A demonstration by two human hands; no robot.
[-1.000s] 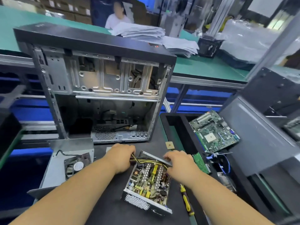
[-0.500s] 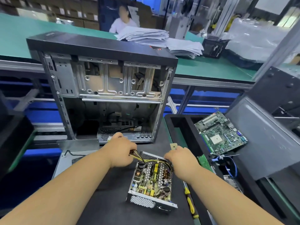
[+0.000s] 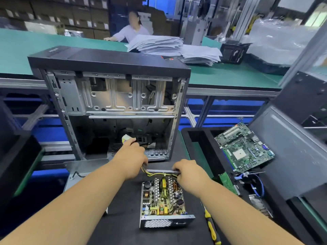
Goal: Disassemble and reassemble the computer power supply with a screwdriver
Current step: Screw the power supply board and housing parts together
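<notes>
My left hand (image 3: pixel 131 159) grips the yellow wires (image 3: pixel 155 174), its white plug (image 3: pixel 126 138) poking out. My right hand (image 3: pixel 188 172) pinches the far wall of the supply (image 3: pixel 162 200) (cover off), which sits on the black mat (image 3: pixel 123 218) before the case (image 3: pixel 113 103).

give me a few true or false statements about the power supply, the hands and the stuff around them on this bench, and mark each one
1. The power supply has its cover off, circuit board showing. True.
2. The left hand grips the wire bundle. True.
3. The screwdriver is in the right hand. False: it lies on the mat, right of the supply; that hand rests on the supply's far edge.
4. The motherboard sits inside the case. False: it lies outside, to the right.
</notes>
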